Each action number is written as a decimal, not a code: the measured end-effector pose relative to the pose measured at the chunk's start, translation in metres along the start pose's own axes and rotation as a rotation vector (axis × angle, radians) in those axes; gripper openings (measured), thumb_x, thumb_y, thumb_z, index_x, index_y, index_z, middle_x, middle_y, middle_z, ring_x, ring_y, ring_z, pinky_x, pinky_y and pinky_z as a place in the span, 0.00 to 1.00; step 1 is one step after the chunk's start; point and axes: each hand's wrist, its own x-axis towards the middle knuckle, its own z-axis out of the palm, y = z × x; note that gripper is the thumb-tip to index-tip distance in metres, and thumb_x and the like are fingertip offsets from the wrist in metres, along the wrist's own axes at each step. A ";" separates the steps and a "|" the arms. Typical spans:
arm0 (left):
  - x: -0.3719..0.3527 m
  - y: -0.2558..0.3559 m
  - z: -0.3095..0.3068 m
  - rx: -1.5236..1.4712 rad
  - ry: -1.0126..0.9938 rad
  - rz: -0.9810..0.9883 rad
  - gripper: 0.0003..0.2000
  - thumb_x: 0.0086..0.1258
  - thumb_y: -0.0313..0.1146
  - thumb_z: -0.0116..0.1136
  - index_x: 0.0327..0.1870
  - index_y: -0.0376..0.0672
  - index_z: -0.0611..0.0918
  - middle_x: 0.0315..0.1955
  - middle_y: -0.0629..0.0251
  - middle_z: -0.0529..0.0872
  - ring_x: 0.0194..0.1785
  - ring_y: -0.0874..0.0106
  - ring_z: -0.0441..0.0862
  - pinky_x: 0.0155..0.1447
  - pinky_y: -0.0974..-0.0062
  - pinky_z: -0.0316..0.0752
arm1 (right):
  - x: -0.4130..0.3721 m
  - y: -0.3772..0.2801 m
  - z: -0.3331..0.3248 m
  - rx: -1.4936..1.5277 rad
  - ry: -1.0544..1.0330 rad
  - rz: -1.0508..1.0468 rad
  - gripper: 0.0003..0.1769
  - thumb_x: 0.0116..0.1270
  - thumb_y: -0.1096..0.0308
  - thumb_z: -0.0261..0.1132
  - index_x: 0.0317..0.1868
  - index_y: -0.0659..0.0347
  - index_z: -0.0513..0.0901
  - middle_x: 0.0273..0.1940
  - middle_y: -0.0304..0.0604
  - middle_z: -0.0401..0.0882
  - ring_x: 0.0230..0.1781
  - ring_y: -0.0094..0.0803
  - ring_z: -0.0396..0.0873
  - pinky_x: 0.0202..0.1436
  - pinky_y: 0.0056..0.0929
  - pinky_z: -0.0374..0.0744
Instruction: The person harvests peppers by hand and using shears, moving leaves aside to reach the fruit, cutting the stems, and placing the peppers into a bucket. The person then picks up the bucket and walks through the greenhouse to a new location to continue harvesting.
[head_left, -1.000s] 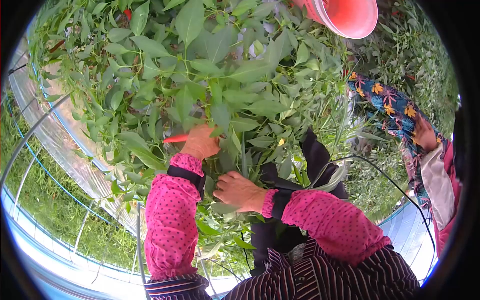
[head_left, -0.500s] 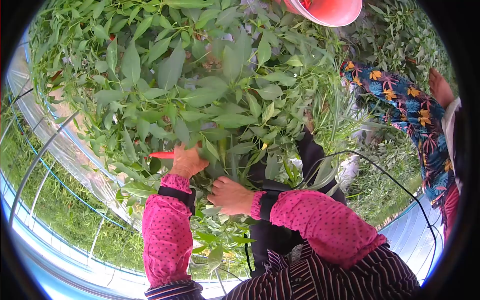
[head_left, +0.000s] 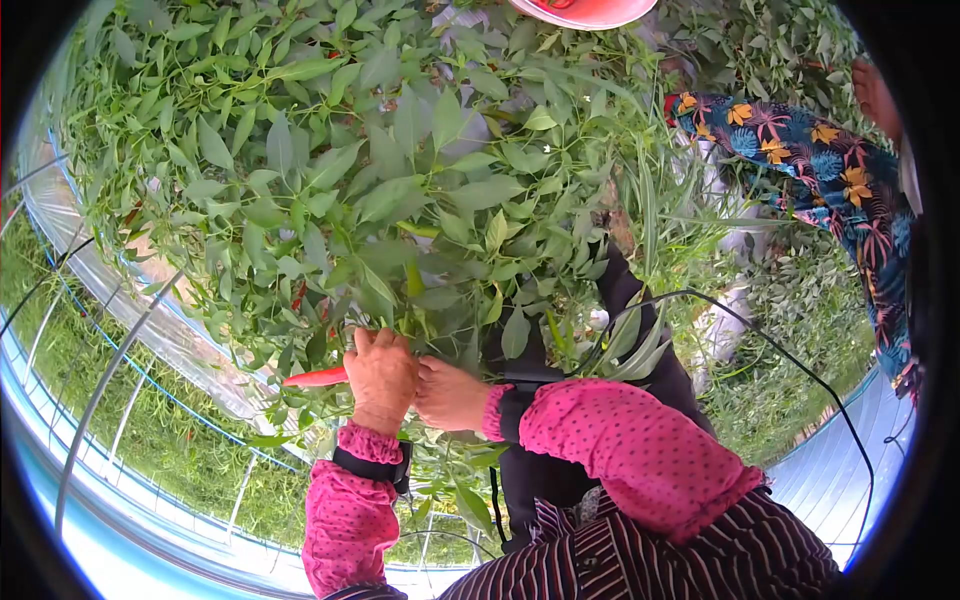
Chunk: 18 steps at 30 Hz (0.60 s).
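Observation:
A long red chili pepper (head_left: 314, 378) sticks out to the left from my left hand (head_left: 382, 375), whose fingers are wrapped round it. Pressed against that hand is my right hand (head_left: 450, 397), its fingers curled in and their tips out of sight; whatever they hold, if anything, is hidden. Both hands are at the near edge of a leafy pepper plant (head_left: 390, 200). Just above them a green pepper (head_left: 414, 278) hangs among the leaves. Farther left, bits of another red pepper (head_left: 299, 295) show through the foliage.
A pink bucket (head_left: 590, 14) with red peppers in it stands at the top. To the right is another person's flowered sleeve (head_left: 800, 150) with a hand (head_left: 876, 95). A black cable (head_left: 760, 338) curves across the right side. Metal hoops (head_left: 110, 370) and plastic sheeting line the left.
My left hand, still around the red pepper, has come across to meet my right hand; before, they were apart. The view has shifted, and the bucket now sits higher and farther left.

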 end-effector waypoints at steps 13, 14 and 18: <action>-0.037 -0.004 -0.022 -1.609 0.027 -0.325 0.07 0.64 0.30 0.48 0.32 0.35 0.75 0.22 0.56 0.77 0.28 0.67 0.75 0.38 0.71 0.72 | -0.003 -0.006 -0.021 0.291 -0.106 0.171 0.13 0.52 0.62 0.63 0.35 0.61 0.76 0.32 0.37 0.72 0.41 0.31 0.71 0.46 0.33 0.69; -0.038 0.004 -0.032 -1.962 0.048 -0.352 0.06 0.68 0.30 0.46 0.36 0.36 0.74 0.27 0.60 0.78 0.30 0.69 0.76 0.40 0.73 0.73 | -0.002 -0.003 -0.032 0.338 -0.094 0.213 0.12 0.53 0.64 0.63 0.35 0.62 0.76 0.32 0.38 0.73 0.41 0.32 0.71 0.45 0.33 0.70; -0.033 0.017 -0.061 -2.016 0.137 -0.346 0.06 0.70 0.31 0.49 0.36 0.37 0.75 0.27 0.61 0.79 0.30 0.71 0.76 0.37 0.76 0.73 | -0.008 0.025 -0.084 0.850 -0.043 0.633 0.14 0.61 0.64 0.60 0.42 0.66 0.76 0.40 0.44 0.76 0.45 0.38 0.75 0.44 0.34 0.76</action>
